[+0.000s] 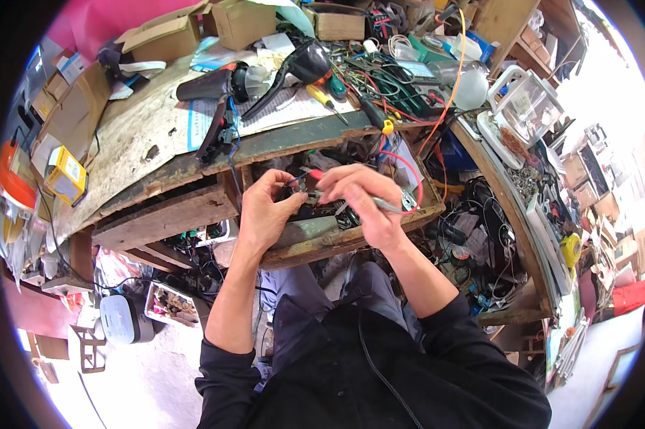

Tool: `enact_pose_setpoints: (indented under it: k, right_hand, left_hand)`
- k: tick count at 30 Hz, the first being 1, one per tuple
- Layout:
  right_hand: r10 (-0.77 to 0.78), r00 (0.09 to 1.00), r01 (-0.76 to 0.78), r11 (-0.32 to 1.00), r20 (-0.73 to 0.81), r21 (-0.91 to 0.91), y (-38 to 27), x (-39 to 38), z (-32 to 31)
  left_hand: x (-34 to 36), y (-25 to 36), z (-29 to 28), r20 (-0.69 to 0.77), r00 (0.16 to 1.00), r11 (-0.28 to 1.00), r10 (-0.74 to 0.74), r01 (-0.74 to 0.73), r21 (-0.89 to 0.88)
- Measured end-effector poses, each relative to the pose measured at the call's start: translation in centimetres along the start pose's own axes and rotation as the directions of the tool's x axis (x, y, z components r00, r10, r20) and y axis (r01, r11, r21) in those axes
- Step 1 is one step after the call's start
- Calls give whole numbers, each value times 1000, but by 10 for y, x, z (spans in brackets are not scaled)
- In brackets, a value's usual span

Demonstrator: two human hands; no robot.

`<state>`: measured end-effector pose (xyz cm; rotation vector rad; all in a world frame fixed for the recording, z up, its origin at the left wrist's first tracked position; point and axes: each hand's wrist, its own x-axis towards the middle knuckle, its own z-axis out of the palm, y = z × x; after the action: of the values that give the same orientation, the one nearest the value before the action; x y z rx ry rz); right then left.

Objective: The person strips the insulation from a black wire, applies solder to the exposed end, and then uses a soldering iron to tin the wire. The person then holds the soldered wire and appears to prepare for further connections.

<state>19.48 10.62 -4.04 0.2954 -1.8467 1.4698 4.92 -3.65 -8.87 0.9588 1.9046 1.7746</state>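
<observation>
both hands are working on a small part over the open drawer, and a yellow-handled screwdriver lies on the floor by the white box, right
Not quite. In the head view the yellow-handled screwdriver lies up on the workbench, beside the black hair dryer, not on the floor. The left hand and right hand do work on a small part over the open drawer.

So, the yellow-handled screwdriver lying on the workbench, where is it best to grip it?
Probably grip the yellow-handled screwdriver by its thick yellow handle, coming from above. It lies flat on white paper, with the handle pointing away from the person and the thin shaft toward the bench edge.

Black hair dryer [294, 71] — yellow-handled screwdriver [326, 101] — cardboard boxes [242, 21] behind.
</observation>
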Motion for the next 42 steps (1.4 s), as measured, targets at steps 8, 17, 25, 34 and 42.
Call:
enact_pose_setpoints:
  k: [8, 17, 25, 34, 42]
  right_hand:
    - [5, 993, 3, 998, 117, -63, 16, -2, 7]
    - [-6, 995, 7, 1000, 101, -10, 13, -2, 8]
    - [-12, 993, 12, 1000, 114, 4, 14, -3, 10]
    - [12, 990, -9, 1000, 140, -22, 11, -3, 8]
    - [-122, 990, 133, 968, 65, -214, 3, 0, -1]
  left_hand:
    - [-2, 4, 0, 19, 999, 998, 47, -48, 41]
    - [-1, -1, 4, -14, 1000, 994, 27, -28, -103]
    - [-2, 0, 4, -20, 999, 997, 51, -52, -59]
    - [-1, 1, 5, -17, 999, 997, 51, -51, -62]
    - [-2, -1, 2, -12, 999, 994, 39, -40, -106]
